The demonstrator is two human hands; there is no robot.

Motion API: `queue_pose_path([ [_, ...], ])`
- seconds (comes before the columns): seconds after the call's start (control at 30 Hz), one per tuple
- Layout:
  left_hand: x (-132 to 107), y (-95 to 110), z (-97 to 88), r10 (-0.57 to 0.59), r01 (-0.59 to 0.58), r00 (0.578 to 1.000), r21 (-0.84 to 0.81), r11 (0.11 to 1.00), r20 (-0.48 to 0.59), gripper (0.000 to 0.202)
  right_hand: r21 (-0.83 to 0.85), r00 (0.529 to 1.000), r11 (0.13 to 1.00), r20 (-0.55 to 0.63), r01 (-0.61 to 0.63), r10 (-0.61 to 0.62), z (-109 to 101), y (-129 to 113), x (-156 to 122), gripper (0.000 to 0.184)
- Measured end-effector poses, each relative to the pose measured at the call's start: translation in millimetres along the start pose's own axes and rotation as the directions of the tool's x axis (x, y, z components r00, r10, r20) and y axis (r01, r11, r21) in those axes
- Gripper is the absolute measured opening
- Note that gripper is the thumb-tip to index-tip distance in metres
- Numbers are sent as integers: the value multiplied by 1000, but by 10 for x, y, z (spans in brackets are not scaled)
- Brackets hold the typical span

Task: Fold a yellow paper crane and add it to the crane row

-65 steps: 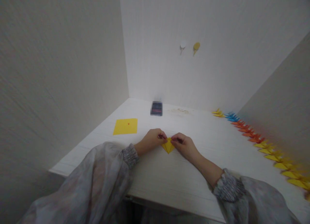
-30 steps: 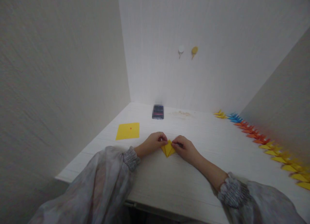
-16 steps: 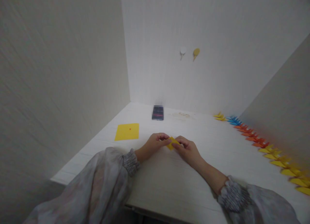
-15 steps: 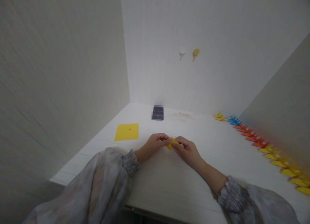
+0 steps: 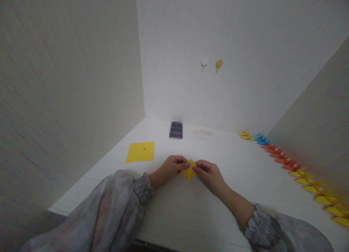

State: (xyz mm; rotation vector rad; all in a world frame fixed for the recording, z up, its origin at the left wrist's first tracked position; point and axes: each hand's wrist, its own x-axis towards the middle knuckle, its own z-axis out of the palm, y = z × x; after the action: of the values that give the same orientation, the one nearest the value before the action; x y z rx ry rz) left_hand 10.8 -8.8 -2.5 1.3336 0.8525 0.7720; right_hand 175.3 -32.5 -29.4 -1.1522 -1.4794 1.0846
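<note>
Left hand point(image 5: 170, 168) and right hand point(image 5: 209, 174) pinch a small folded yellow paper point(image 5: 189, 170) between their fingertips, low over the table point(image 5: 191, 208). Paper looks light, thin, easily creased; best gripped at its side corners.

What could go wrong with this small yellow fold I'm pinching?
The folded yellow paper is small and pinched between the left hand and the right hand, so an uneven pull may skew the crease or tear it. The right sleeve lies near the row of folded pieces and might brush them.
</note>
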Motion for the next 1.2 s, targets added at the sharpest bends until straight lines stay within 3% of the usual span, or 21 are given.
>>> queue_pose_path([
  [0.27, 30, -96, -19, 1, 0, 998, 9, 1000, -59, 29, 241, 993, 965, 88, -102, 83, 18, -65, -1, 15],
  [0.5, 31, -144, -41, 46, -46, 999, -59, 997, -3, 21, 357, 993, 927, 78, -113, 92, -17, -6, -7, 17],
  [0.87, -35, -109, -51, 100, -97, 994, -85, 992, 41, 17, 272, 999, 962, 52, -32, 18, -105, 71, -66, 7],
  [1.2, -6, -119, -46, 70, -68, 996, -43, 997, 61, 24, 249, 996, 968, 91, -29, 7, -51, -10, -78, 6],
])
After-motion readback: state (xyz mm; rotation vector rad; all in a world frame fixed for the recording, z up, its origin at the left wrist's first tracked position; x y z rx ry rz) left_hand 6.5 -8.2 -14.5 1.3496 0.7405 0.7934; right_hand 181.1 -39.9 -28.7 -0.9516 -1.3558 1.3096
